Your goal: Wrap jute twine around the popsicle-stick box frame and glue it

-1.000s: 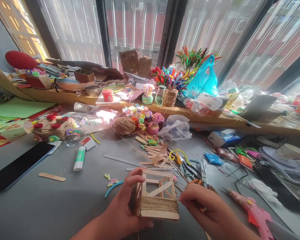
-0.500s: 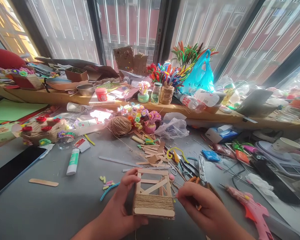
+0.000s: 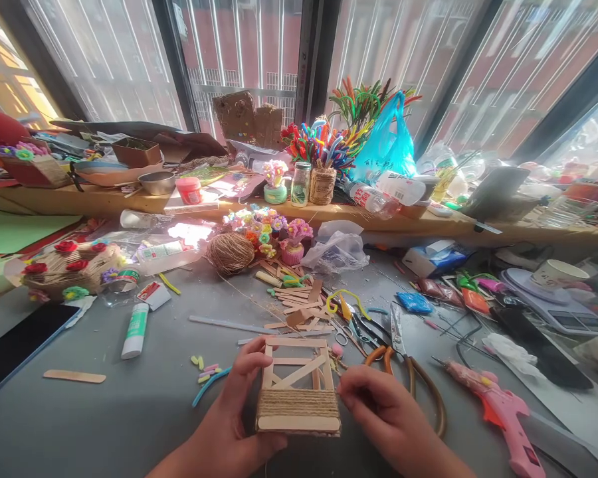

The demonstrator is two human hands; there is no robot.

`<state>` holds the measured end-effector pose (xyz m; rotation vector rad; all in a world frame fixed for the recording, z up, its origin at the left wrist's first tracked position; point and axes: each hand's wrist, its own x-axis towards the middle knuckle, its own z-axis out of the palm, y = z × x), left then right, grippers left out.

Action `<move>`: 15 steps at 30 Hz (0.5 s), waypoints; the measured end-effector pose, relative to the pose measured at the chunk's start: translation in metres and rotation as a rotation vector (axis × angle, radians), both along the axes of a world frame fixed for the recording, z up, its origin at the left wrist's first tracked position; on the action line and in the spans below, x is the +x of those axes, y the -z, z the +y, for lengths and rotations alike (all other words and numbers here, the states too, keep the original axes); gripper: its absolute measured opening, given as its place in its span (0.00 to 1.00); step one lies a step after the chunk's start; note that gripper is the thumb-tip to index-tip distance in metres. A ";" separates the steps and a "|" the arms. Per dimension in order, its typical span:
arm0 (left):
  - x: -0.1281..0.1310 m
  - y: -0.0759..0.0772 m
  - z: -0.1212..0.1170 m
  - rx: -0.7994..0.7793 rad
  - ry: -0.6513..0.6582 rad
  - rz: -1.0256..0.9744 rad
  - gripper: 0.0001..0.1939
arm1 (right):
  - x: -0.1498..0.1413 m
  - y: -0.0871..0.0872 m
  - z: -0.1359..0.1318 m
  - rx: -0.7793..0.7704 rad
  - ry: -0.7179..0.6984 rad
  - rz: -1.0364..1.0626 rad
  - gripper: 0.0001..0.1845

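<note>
My left hand (image 3: 229, 415) grips a small box-like frame of craft sticks (image 3: 299, 372) by its left side, thumb below and fingers behind. Rows of brown twine (image 3: 298, 401) wrap the frame's lower part, just above a flat rounded stick along its bottom edge. Close by the frame's right edge, my right hand (image 3: 386, 411) is closed in a pinch at the height of the wrapped rows. A thin strand of twine seems to run into its fingertips, though it barely shows. Another loose strand hangs under the frame. The ball of twine (image 3: 230, 253) sits farther back.
Pliers and scissors (image 3: 397, 332) lie beyond my right hand, with a pink glue gun (image 3: 503, 411) at the right. Loose craft sticks (image 3: 301, 299) are heaped behind the frame. A glue stick (image 3: 135, 330), a single craft stick (image 3: 74, 376) and a phone (image 3: 24, 345) lie left.
The view has shifted slightly, so everything sits a little farther left. My right hand has come closer to the frame's right edge; the left hand keeps its grip.
</note>
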<state>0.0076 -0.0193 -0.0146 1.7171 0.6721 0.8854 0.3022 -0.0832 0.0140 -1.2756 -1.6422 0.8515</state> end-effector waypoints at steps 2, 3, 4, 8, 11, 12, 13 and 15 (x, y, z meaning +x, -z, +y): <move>0.001 -0.004 -0.001 0.032 -0.002 0.011 0.37 | -0.002 0.005 0.000 -0.026 0.007 0.048 0.11; 0.002 -0.006 -0.002 0.045 -0.003 0.009 0.35 | -0.003 0.006 0.000 -0.037 0.010 0.075 0.13; 0.003 -0.007 -0.002 0.055 -0.001 0.005 0.34 | -0.003 0.008 0.000 -0.047 0.014 0.102 0.15; 0.006 -0.007 -0.004 0.105 -0.017 0.020 0.32 | -0.005 0.009 0.002 -0.070 0.016 0.187 0.21; 0.004 -0.009 -0.005 0.199 -0.048 0.088 0.32 | -0.007 0.009 0.002 -0.076 0.006 0.233 0.23; 0.003 -0.012 -0.005 0.245 -0.069 0.119 0.32 | -0.008 0.009 0.002 -0.078 0.006 0.250 0.23; 0.002 -0.016 -0.005 0.300 -0.099 0.159 0.31 | -0.009 0.009 0.002 -0.082 0.006 0.267 0.23; 0.000 -0.027 -0.005 0.444 -0.156 0.259 0.31 | -0.011 0.009 0.002 -0.094 -0.005 0.300 0.23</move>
